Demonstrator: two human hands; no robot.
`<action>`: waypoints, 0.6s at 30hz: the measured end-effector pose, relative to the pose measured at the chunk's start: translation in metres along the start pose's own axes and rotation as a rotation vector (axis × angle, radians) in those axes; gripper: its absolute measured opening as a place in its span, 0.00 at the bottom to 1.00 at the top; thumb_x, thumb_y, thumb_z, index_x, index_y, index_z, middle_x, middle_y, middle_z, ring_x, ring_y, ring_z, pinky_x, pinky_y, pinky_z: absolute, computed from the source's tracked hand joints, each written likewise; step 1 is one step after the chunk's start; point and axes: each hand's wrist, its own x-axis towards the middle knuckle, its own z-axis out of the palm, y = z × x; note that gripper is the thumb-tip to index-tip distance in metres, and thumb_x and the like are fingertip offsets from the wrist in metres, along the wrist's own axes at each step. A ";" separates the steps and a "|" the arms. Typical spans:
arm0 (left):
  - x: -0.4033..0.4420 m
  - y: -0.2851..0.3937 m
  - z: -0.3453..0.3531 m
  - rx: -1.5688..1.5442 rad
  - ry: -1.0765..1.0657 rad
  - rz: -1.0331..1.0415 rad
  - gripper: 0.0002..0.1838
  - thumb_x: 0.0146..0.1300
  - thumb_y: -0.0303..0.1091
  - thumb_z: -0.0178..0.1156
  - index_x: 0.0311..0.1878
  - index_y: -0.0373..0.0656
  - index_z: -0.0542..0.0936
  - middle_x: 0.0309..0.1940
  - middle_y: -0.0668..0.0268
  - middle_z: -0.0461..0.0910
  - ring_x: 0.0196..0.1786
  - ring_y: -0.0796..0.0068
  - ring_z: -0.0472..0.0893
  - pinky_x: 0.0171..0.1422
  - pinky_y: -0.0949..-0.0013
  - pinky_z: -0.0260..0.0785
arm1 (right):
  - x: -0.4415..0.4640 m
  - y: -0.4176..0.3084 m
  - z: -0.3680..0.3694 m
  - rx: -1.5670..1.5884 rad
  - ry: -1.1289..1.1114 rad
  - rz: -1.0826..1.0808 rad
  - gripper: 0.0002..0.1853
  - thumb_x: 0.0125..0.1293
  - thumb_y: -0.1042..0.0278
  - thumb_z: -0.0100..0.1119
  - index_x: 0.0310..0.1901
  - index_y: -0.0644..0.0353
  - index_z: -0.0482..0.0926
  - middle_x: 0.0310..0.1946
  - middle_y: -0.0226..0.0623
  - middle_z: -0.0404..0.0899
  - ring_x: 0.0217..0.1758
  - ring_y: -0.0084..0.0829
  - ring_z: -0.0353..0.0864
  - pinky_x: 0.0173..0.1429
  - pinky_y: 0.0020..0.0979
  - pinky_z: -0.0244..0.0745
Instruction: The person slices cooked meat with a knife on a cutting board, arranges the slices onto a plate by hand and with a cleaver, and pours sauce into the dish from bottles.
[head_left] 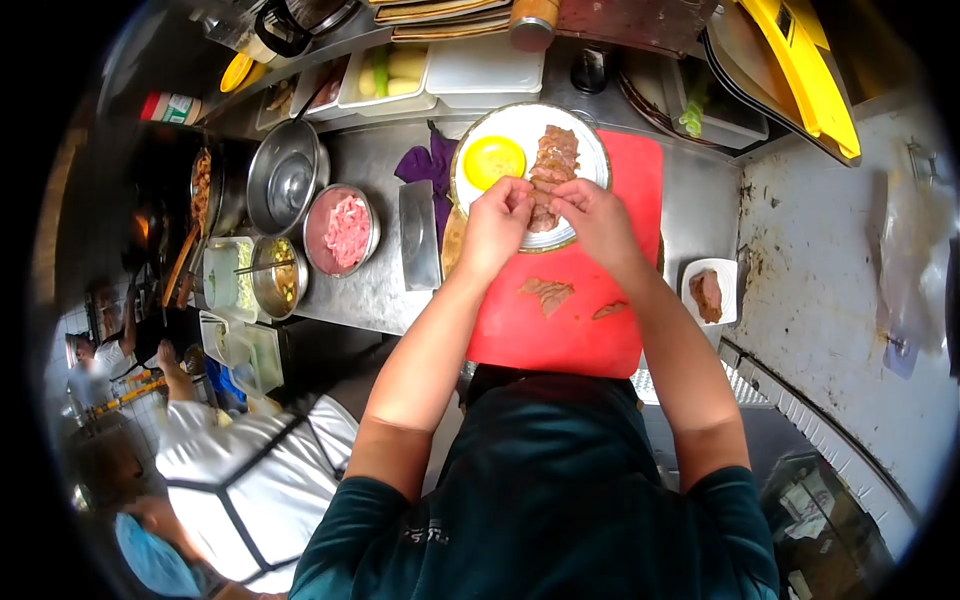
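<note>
A white plate (527, 122) rests on the far part of a red cutting board (520, 335). On it are a small yellow dish (494, 162) and a row of sliced cooked meat (556, 155). My left hand (500, 220) is over the plate's near edge, its fingers pinched together at the left side of the meat. My right hand (597, 220) touches the near slices from the right, fingers closed on meat. Whatever is between my left fingertips is too small to tell. Two loose meat pieces (547, 293) lie on the board nearer my body.
Left of the board are a cleaver (419, 235), a purple cloth (430, 168), a bowl of raw meat (343, 232) and metal bowls (287, 175). A white dish with meat (711, 291) sits right. A co-worker in white (250, 470) stands at the left.
</note>
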 end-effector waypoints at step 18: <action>-0.073 0.010 -0.010 0.345 -0.019 0.271 0.06 0.70 0.26 0.72 0.44 0.35 0.84 0.35 0.52 0.84 0.38 0.55 0.87 0.44 0.58 0.80 | -0.076 0.015 -0.023 -0.669 -0.257 -0.451 0.10 0.68 0.65 0.73 0.48 0.55 0.87 0.49 0.34 0.84 0.48 0.43 0.89 0.50 0.43 0.86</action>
